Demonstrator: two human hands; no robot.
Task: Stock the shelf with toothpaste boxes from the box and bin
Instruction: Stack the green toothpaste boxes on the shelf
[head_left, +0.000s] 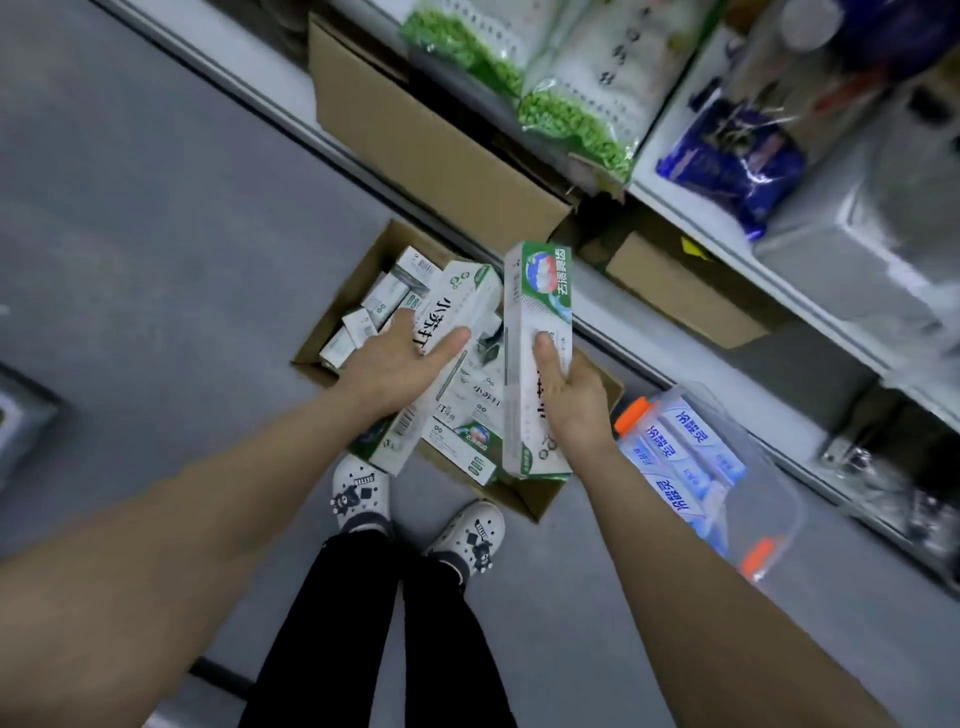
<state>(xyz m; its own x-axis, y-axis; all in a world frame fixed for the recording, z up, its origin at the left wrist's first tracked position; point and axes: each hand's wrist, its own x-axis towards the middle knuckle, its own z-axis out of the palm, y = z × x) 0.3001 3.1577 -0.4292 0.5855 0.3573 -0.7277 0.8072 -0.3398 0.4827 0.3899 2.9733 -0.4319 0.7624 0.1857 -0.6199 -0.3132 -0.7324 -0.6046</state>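
1. Nearest the cardboard box on the floor (332, 338) stand the person's white clogs (363, 493), just at its near edge. A step forward could kick or crush the near flap.

2. Over the box, the right hand (571, 400) holds a green-and-white toothpaste box (537, 358) upright; its grip is a thumb pressed on the front face with the fingers behind, out of sight. The hold sits below the middle of a long carton, so I judge the top could swing and the carton slip if it is lifted quickly.

3. The left hand (400, 364) lies on another toothpaste box (457, 312) at the top of the pile, thumb spread across its face. Whether the fingers have closed underneath I cannot tell. If they have not, it may slide back.

4. Inside the box, more toothpaste boxes (384, 296) lie loose and crosswise. Pulling one out could drag its neighbours over the low wall.

5. Just right of the box, a clear bin (769, 493) with orange clips holds blue toothpaste boxes (685, 452), not yet taken.

6. Beyond the box rises the shelf (675, 202), already carrying green bags (576, 119), a blue packet (737, 156) and brown cartons (426, 130). Free room looks scarce, so pushed-in stock could knock something down.
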